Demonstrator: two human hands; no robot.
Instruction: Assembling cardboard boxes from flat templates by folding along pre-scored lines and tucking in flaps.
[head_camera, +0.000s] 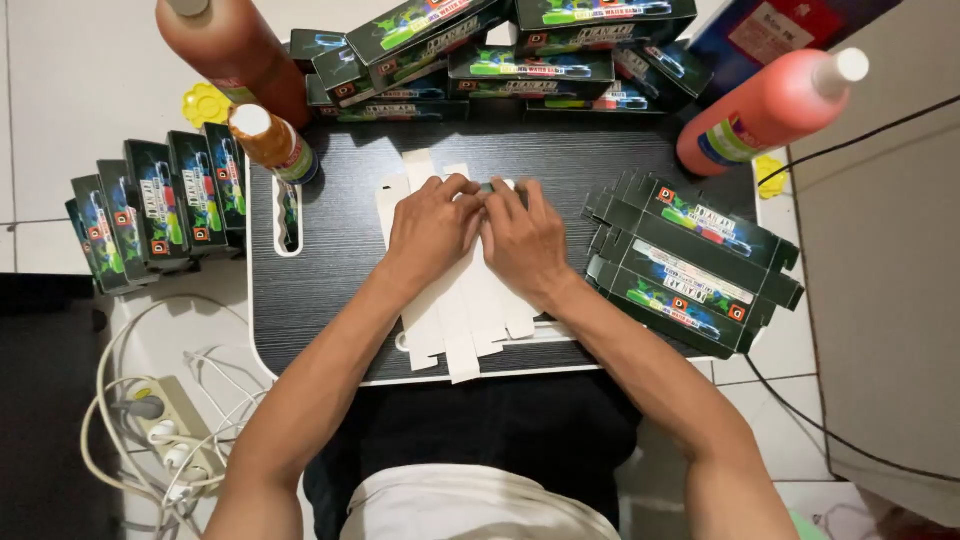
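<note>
Both hands work at the far end of a stack of flat white carton blanks (462, 310), which lies printed side down in the middle of the dark lap desk (340, 290), its near flaps overhanging the desk's near edge. The left hand (432, 228) lies palm down on the stack with its fingertips curled at the far edge. The right hand (522, 238) lies just beside it, touching it, thumb and forefinger closed on a small dark piece at that far edge (too small to identify).

To do this step well:

1. Keep the left palm flat on the stack — it stops the blanks below from sliding or fanning.
2. Pinch only the top blank; the edges lie close together, so feel for a single thickness before lifting.
3. Work along the printed crease lines, not across them, so the panel folds square.

Surroundings to keep clear of: a fan of flat printed cartons (690, 262) at the right of the desk; a row of assembled dark boxes (155, 210) standing at the left; more boxes piled (500, 55) at the far edge; a small capped bottle (272, 142) near the left hand — the most likely thing to knock over; a large red bottle (770, 110) at far right.
</note>
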